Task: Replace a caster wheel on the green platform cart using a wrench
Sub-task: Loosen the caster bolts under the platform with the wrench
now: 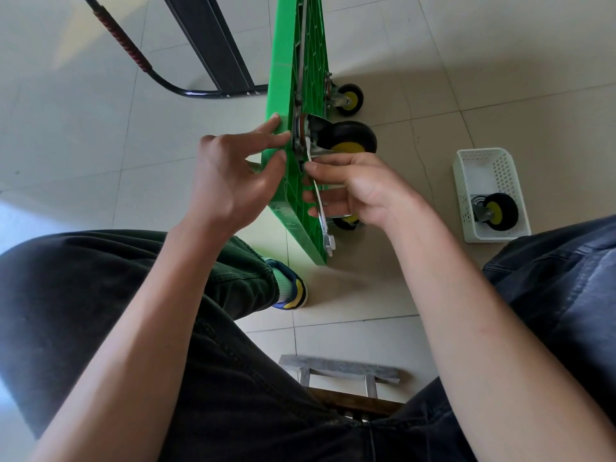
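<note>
On the floor between the knees, the green platform cart (283, 195) stood on its edge. The right hand (363, 191) had its fingers (320, 168) closed on the wrench (318, 195), whose head sat at the caster wheel (350, 138) mount; it needed to seat fully before turning. The left hand (233, 171), fingers loosely open, steadied the cart's edge. Farther right, a white basket (480, 168) held a spare caster (500, 211), well clear.

Cart (283, 191) top beyond frame edge.

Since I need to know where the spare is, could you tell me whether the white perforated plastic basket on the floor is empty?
No, the white perforated plastic basket holds a black caster wheel with a yellow hub.
</note>
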The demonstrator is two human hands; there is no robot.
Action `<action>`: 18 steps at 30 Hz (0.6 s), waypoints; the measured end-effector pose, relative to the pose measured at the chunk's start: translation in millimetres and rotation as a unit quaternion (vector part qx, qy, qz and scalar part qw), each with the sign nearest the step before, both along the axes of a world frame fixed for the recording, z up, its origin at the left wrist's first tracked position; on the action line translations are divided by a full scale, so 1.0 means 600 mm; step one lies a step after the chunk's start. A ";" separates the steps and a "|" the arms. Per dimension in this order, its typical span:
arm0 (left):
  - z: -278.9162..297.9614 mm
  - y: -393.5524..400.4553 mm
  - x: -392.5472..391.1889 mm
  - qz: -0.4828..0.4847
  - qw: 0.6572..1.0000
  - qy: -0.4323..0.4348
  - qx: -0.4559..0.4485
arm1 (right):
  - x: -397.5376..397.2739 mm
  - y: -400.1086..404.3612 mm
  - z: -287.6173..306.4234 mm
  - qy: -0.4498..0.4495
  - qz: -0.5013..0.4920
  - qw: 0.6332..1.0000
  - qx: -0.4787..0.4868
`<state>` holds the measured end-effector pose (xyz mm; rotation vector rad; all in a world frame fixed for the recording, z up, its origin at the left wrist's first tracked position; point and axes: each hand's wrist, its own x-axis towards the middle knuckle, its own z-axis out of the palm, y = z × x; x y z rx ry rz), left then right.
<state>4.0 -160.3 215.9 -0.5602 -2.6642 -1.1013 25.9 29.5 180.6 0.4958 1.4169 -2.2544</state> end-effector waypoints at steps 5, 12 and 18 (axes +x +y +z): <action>-0.001 0.000 0.001 -0.006 1.000 0.011 -0.001 | -0.003 -0.002 0.007 -0.001 0.015 1.000 0.010; -0.001 -0.002 0.001 -0.011 1.000 0.015 -0.007 | -0.007 -0.006 0.018 0.011 0.017 0.999 0.025; 0.004 0.002 0.004 -0.003 1.000 0.017 0.000 | -0.006 -0.017 0.009 0.028 -0.005 0.997 0.068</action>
